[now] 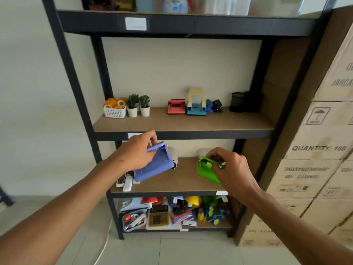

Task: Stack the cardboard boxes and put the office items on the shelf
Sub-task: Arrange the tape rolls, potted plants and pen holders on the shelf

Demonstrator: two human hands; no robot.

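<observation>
Head view: 2 hands, left (133, 153) gripping 1 blue punch (154, 163), right (231, 169) pinching 1 green punch (207, 170).

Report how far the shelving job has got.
Done: cardboard boxes stand stacked at right; red hole punch and others sit on the middle shelf. In hand: left hand holds a purple punch, right hand a green one. Left: shelving both.

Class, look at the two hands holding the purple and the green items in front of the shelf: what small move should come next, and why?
Probably lift both items to the middle shelf board. The left hand holds the purple plastic hole punch and the right hand the green plastic hole punch, while similar punches, like the red one, already stand there with bare board in front.
</observation>
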